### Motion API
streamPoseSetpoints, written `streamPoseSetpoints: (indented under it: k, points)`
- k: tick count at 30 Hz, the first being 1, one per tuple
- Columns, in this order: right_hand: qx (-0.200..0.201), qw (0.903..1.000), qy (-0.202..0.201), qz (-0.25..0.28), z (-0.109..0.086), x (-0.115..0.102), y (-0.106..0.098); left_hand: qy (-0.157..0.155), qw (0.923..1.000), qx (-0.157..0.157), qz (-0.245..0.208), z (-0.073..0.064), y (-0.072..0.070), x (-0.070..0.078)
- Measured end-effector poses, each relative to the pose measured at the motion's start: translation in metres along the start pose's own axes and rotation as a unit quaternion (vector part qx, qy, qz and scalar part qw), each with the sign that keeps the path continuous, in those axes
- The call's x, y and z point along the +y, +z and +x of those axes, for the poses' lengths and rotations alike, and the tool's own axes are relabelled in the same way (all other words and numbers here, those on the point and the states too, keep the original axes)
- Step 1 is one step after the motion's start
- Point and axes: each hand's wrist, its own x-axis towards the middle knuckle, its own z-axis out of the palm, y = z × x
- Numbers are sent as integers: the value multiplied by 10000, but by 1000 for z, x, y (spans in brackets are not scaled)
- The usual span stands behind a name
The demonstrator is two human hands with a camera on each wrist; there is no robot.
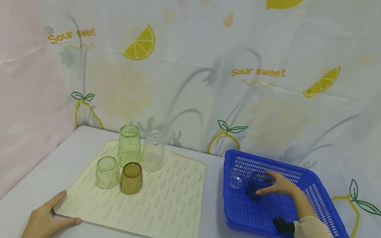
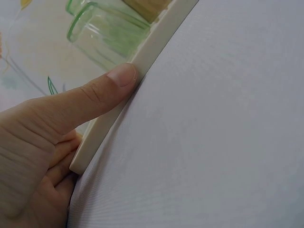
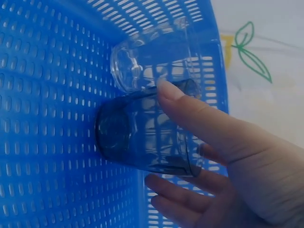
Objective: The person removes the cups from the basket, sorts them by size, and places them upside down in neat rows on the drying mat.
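Note:
My right hand [image 1: 279, 185] is inside the blue plastic basket [image 1: 229, 223], around a dark blue drinking glass [image 3: 137, 133]. Its thumb lies on one side of the glass and its fingers on the other, near the rim. A clear glass [image 3: 152, 59] stands right beside the blue one. At the front left corner of the cream drying mat [image 1: 165, 216], my left hand [image 1: 43, 218] is spread. Its thumb touches the front edge and its fingers lie along the left side.
Upside-down or upright, I cannot tell, several glasses stand on the mat: a tall green glass [image 1: 129, 148], a tall clear glass [image 1: 154, 153], a short pale green glass [image 1: 107, 174] and a short amber glass [image 1: 131, 180]. Behind hangs a lemon-print cloth [image 1: 187, 93].

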Motion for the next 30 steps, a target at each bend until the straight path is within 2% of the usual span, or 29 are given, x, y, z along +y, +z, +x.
streamPoseSetpoints:
  k: [6,13,17,23,30]
  points:
    - [74,9999,24,-141,3,-2,3,88,9999,23,-75,0,0,-1]
    - [213,9998,-8,22,3,-1,4,126,9999,91,-58,-1,1,-1]
    - [477,9977,-204,436,0,2,2,129,9999,105,-42,-1,0,1]
    - [837,9892,-346,1151,-8,1,-2,94,9999,62,-41,-1,0,2]
    - [1296,9734,-501,1821,-14,-11,-7,-45,10000,-39,-79,-1,0,2]
